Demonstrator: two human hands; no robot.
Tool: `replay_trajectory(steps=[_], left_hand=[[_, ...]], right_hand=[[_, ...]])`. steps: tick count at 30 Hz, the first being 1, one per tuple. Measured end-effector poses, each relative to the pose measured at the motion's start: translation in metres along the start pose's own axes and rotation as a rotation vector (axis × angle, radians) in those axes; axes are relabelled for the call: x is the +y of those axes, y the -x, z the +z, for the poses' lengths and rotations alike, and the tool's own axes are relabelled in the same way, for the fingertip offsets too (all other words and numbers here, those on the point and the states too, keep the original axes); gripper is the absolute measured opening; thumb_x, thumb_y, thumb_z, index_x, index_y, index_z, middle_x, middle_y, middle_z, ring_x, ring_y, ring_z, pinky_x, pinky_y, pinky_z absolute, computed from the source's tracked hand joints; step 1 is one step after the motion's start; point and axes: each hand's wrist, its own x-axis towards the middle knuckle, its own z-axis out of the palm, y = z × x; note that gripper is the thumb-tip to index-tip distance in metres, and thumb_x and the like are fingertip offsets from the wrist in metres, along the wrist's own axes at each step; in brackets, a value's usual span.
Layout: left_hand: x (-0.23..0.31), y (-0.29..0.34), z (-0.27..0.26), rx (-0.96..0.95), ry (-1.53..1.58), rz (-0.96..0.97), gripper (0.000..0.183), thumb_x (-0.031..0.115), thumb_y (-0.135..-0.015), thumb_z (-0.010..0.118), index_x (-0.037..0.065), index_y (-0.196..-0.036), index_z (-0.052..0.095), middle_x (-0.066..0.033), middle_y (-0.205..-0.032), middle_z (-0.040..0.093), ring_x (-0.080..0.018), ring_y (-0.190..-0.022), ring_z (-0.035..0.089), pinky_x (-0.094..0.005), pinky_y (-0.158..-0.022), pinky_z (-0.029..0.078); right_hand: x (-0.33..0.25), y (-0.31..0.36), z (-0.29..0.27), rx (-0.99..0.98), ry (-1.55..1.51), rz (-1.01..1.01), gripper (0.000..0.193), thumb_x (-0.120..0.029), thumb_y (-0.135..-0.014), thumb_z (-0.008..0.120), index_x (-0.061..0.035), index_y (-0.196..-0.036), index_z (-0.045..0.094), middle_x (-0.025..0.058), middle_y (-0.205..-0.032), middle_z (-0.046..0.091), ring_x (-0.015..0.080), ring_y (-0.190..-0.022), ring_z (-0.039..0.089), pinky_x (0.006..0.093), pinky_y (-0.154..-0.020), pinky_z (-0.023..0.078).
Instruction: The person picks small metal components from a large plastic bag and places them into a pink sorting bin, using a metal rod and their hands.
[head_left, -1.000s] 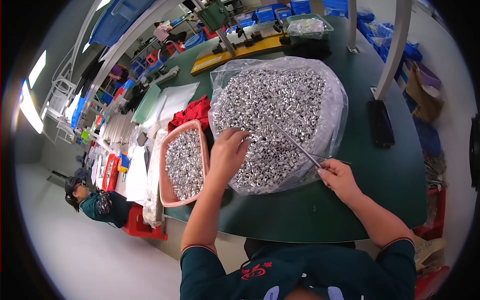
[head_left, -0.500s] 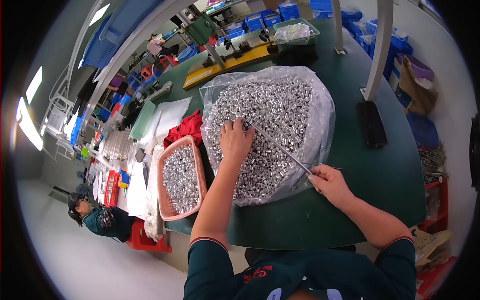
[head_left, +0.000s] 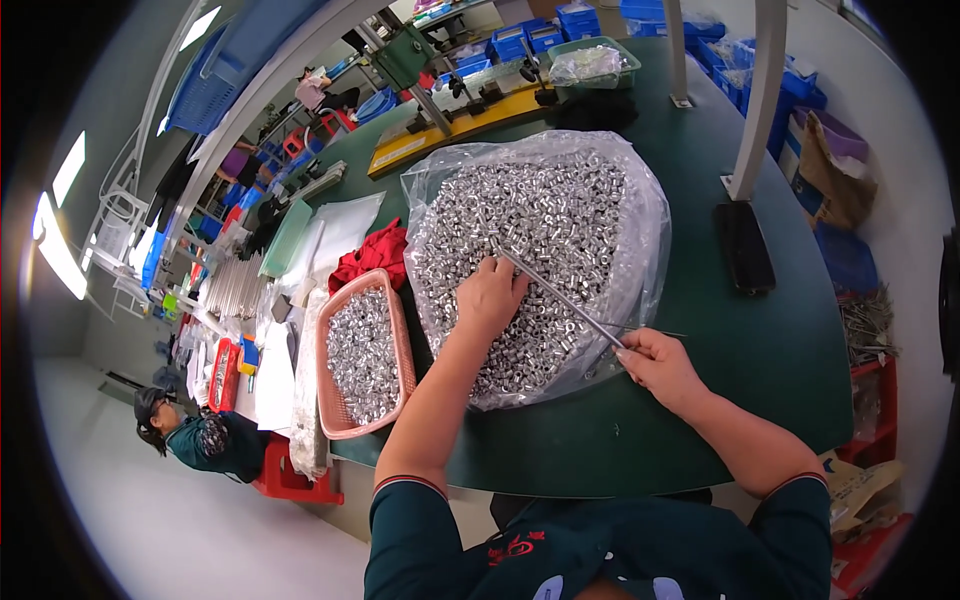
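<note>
A clear plastic bag (head_left: 652, 215) lies spread on the table, heaped with small silvery metal sleeves (head_left: 540, 200). My right hand (head_left: 662, 372), at the bag's near right edge, is closed round one end of a thin metal rod (head_left: 565, 300). That rod slants up and left over the heap. By its far tip, my left hand (head_left: 490, 298) rests low over the sleeves with its fingers drawn together; whatever they pinch is hidden. A second, thinner rod (head_left: 655, 331) sticks out beside my right hand. Whether that hand grips it too, I cannot tell.
Left of the bag stands a pink basket (head_left: 408, 372) of similar sleeves, with a red cloth (head_left: 368, 256) behind it. A yellow-based fixture (head_left: 465, 128) and a green tray (head_left: 628, 66) sit at the back. On the right, a black phone-like slab (head_left: 745, 250) lies by a post.
My left hand has shifted slightly right and nearer to me, its fingers now drawn together beside the rod's tip. My right hand and the rod have hardly moved.
</note>
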Motion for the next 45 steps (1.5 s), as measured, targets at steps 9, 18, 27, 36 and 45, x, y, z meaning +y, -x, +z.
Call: replay_trajectory(steps=[9, 18, 27, 36, 45], left_hand=[[-0.033, -0.004, -0.02, -0.022, 1.043, -0.668, 0.024, 0.029, -0.087, 0.056, 0.005, -0.087, 0.055, -0.006, -0.063, 0.051, -0.0143, -0.047, 0.048, -0.0283, -0.038, 0.035], [-0.026, 0.039, -0.022, -0.282, 2.658, -0.783, 0.026, 0.031, -0.091, 0.05, 0.006, -0.096, 0.053, -0.0023, -0.073, 0.05, -0.0075, -0.046, 0.036, -0.0213, -0.038, 0.022], [-0.017, 0.051, -0.038, -0.106, 2.266, -0.677, 0.031, 0.035, -0.091, 0.049, 0.004, -0.093, 0.055, -0.0027, -0.065, 0.048, -0.0079, -0.041, 0.034, -0.0206, -0.036, 0.022], [-0.014, 0.053, -0.048, -0.185, 2.007, -0.644, 0.03, 0.031, -0.092, 0.048, 0.002, -0.091, 0.053, -0.0029, -0.065, 0.046, -0.0069, -0.039, 0.032, -0.0206, -0.036, 0.021], [-0.01, 0.053, -0.05, -0.134, 1.743, -0.696, 0.031, 0.033, -0.092, 0.048, 0.004, -0.083, 0.052, -0.0019, -0.067, 0.047, -0.0061, -0.038, 0.029, -0.0211, -0.035, 0.02]], right_hand=[[0.007, -0.003, 0.001, -0.007, 0.045, -0.04, 0.015, -0.01, -0.086, 0.056, 0.0006, -0.096, 0.056, -0.0029, -0.066, 0.048, 0.0037, -0.06, 0.043, 0.0194, -0.055, 0.035], [0.004, 0.003, 0.007, -0.037, 0.217, -0.084, 0.016, -0.01, -0.085, 0.058, 0.0011, -0.096, 0.057, -0.0018, -0.068, 0.053, 0.0034, -0.061, 0.042, 0.02, -0.055, 0.035], [0.007, 0.002, 0.004, -0.062, 0.228, -0.075, 0.016, -0.008, -0.084, 0.058, 0.0012, -0.097, 0.057, -0.0013, -0.069, 0.053, 0.0042, -0.062, 0.046, 0.0198, -0.056, 0.037], [0.004, 0.003, -0.001, -0.07, 0.286, -0.081, 0.017, -0.009, -0.083, 0.06, 0.0005, -0.097, 0.059, -0.001, -0.065, 0.053, 0.0049, -0.059, 0.048, 0.021, -0.055, 0.038], [-0.018, 0.007, -0.001, 0.096, 0.67, -0.364, 0.018, -0.007, -0.075, 0.065, -0.0022, -0.093, 0.063, 0.008, -0.069, 0.059, 0.0112, -0.058, 0.051, 0.0232, -0.056, 0.042]])
